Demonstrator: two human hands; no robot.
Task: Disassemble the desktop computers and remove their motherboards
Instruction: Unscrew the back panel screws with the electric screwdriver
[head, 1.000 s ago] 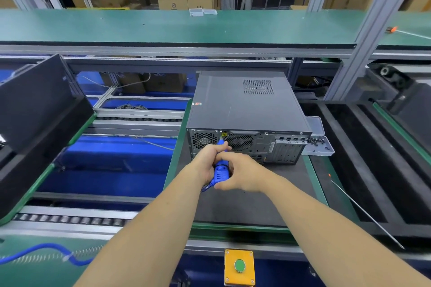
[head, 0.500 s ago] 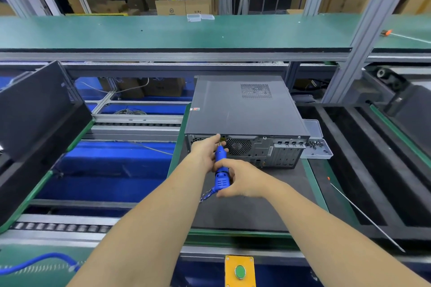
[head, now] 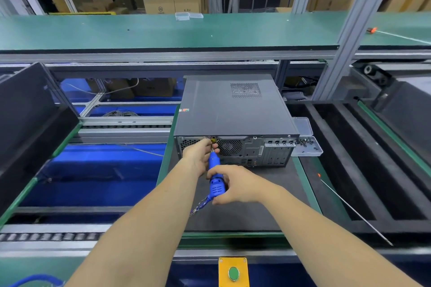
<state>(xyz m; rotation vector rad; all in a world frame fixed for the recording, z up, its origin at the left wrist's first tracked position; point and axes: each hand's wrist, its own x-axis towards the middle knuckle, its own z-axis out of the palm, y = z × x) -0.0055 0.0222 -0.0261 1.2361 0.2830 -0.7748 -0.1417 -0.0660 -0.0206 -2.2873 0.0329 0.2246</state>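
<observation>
A dark grey desktop computer (head: 231,109) lies flat on a black mat (head: 245,212), its rear panel with fan grilles and slots facing me. My right hand (head: 235,185) grips the rear of a blue electric screwdriver (head: 215,178), whose tip points at the upper left of the rear panel. At the tool's front, my left hand (head: 198,155) pinches the bit against the panel. The case lid is closed, and the motherboard is hidden inside.
A clear plastic tray (head: 307,147) with several dark screws sits at the computer's right rear corner. A long thin rod with an orange end (head: 354,211) lies on black foam slots to the right. A black panel (head: 25,123) leans at left. A yellow box with a green button (head: 233,272) sits at the near edge.
Both hands and the screwdriver moved up along the rear panel, from near the left fan grille to its top edge. The computer has not moved.
</observation>
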